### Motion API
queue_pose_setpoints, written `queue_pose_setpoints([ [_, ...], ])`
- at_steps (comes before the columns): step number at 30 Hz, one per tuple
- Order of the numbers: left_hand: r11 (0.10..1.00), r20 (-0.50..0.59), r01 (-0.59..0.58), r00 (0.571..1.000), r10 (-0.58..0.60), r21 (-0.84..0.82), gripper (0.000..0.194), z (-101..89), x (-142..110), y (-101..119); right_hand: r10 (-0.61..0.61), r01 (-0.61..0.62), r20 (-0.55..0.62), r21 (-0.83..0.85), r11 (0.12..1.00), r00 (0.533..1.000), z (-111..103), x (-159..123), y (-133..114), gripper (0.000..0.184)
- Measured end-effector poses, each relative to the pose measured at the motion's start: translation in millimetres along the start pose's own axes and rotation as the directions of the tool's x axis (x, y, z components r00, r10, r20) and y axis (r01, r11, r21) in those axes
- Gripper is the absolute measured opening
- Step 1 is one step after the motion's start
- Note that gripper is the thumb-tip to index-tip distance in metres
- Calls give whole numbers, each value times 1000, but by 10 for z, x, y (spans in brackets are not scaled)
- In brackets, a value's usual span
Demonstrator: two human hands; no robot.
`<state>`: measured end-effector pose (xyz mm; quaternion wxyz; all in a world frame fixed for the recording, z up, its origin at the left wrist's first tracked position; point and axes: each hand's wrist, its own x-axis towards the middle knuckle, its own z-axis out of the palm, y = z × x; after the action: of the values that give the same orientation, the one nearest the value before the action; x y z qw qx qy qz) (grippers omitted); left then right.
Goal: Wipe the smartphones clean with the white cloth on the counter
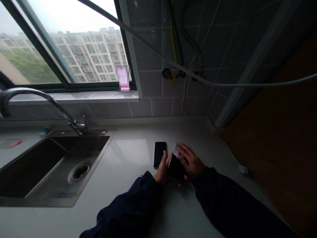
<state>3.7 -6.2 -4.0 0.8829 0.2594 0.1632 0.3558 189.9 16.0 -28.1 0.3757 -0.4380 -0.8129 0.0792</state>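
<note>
holding the dark flat object in the left hand, just right of the phone lying on the counter; better to keep it steady with light, even grip. touching the clear piece with the right hand, cannot tell if gripping it. angling both hands inward.

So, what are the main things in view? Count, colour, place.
counter: 1, white, foreground
phone: 1, black, on counter
flat object: 1, black, right of phone
translucent piece: 1, pale, right of phone
sink: 1, grey, left
drain: 1, dark, sink
tap: 1, silver, behind sink
window: 1, dark-framed, upper left
pixelated item: 1, pinkish, window corner
wall: 1, grey-tiled, back
hoses: several, black-yellow, wall
cable: 1, white, across top
left hand: 1, navy-sleeved, holding flat object
right hand: 1, navy-sleeved, at flat object
</note>
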Motion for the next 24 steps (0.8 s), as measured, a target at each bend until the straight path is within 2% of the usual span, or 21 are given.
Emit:
queue_pose_setpoints([
  [4,1000,18,10,1000,-10,0,87,-2,-2,14,25,-26,30,25,999,999,2,-1,16,52],
  [8,998,-21,55,998,-54,10,92,-18,-9,35,-40,37,73,38,999,997,-16,4,5,51],
  [12,997,-16,76,997,-76,8,92,-20,-13,46,-96,93,90,34,995,991,-19,6,5,53],
  [17,997,-96,78,993,-75,27,91,-2,-8,42,-82,79,109,35,996,991,-19,13,11,52],
  [24,997,-104,73,992,-70,29,90,77,-31,61,-64,60,122,38,997,990,-17,22,-1,55],
])
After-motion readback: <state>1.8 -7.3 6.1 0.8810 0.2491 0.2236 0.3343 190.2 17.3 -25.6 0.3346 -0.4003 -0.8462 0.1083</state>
